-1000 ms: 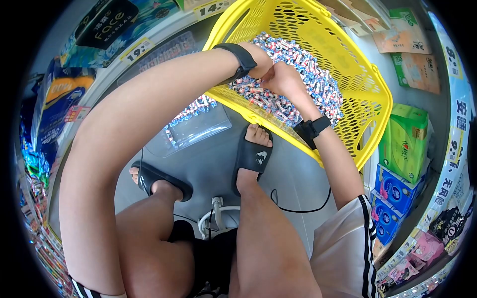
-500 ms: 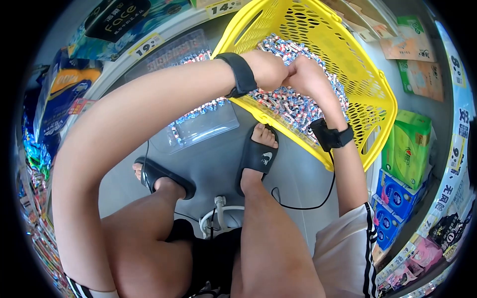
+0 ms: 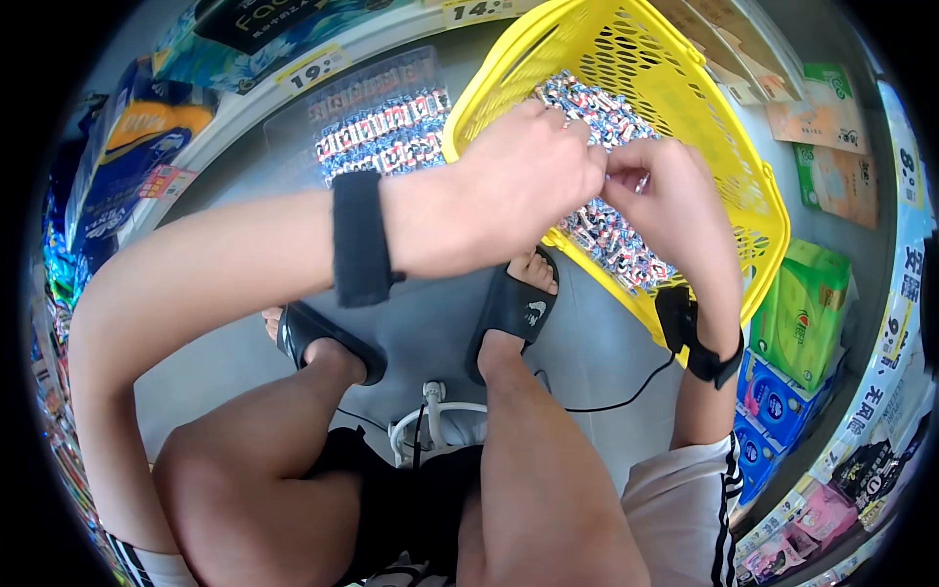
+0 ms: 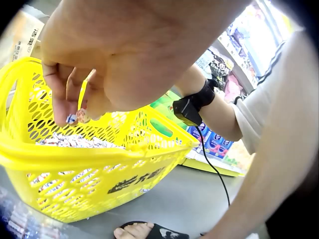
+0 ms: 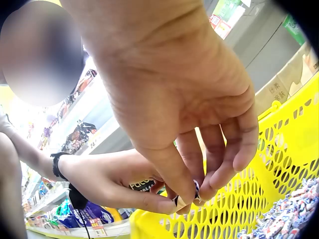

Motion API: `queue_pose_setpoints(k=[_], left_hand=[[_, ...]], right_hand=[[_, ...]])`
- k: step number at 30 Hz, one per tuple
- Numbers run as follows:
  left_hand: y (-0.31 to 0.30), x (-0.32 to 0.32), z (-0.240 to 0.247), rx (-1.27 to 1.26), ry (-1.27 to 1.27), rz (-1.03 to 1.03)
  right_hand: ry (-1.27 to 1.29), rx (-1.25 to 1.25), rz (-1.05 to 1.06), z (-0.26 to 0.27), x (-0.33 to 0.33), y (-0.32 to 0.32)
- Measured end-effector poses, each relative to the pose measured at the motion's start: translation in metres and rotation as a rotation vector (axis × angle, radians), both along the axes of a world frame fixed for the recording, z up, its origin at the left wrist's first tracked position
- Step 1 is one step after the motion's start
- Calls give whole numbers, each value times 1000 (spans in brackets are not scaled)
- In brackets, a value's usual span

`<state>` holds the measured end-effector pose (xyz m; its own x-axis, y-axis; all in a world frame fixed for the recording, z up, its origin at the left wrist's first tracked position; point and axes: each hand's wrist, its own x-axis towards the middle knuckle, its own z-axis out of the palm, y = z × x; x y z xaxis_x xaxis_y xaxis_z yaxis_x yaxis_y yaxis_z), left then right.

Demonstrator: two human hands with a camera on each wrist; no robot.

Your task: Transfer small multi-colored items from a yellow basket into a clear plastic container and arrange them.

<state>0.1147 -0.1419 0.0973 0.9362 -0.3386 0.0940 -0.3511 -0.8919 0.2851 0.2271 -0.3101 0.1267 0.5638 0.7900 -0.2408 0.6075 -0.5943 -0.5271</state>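
My left hand and right hand meet fingertip to fingertip over the near rim of a yellow plastic basket. In the right wrist view, the right thumb and forefinger pinch a small wrapped candy, and the left thumb and fingers hold a white wrapper end close beside it. A blue-and-white candy shows between the fingertips in the left wrist view. A loose heap of candies in blue, white and red wrappers covers the basket's bottom. The hands hide part of the heap.
Left of the basket, a clear plastic box holds candies laid in rows. Shelves with tissue packs stand at right; more packs are at left. The person's slippers are on the floor near the basket. A black cable hangs from the right wrist.
Both hands have risen from low over the candy heap and come nearer the body, still together. The basket sits further right in view, and more candy rows in the clear box show.
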Motion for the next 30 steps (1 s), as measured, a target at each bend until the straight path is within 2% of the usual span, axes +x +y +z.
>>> queue_pose_setpoints(k=[1,3,7,11,13,15,17,19,21,22,23,25,27,28,30], left_hand=[[-1,-9,5,0,-72,15],[0,-26,11,-1,-24,29],[6,-59,6,-136,-52,45],[23,-91,-5,-282,116,30],[32,-105,-13,-337,184,19],[44,-117,-21,-380,234,-27],[55,-129,-28,-429,257,-24],[67,-139,-33,-423,395,14],[79,-148,-44,-450,419,43],[85,-152,-48,-444,438,39],[93,-155,-53,-436,456,38],[108,-160,-65,-474,474,29],[122,-160,-77,-434,532,-18],[126,-159,-85,-444,467,-34],[135,-160,-95,-431,492,-41]], right_hand=[[-3,1,-6,8,-7,1],[10,-32,13,18,-19,2],[94,62,73,18,-41,3],[189,47,117,16,-69,15],[211,113,148,2,-85,19],[156,39,190,-7,-97,25],[214,35,207,-21,-111,33],[180,70,222,-35,-126,42],[292,49,176,-54,-137,55],[336,174,180,-60,-141,61],[334,181,186,-64,-142,68],[477,40,127,-73,-145,80],[556,45,139,-101,-150,89],[633,50,145,-116,-152,93],[711,55,101,-143,-158,101]])
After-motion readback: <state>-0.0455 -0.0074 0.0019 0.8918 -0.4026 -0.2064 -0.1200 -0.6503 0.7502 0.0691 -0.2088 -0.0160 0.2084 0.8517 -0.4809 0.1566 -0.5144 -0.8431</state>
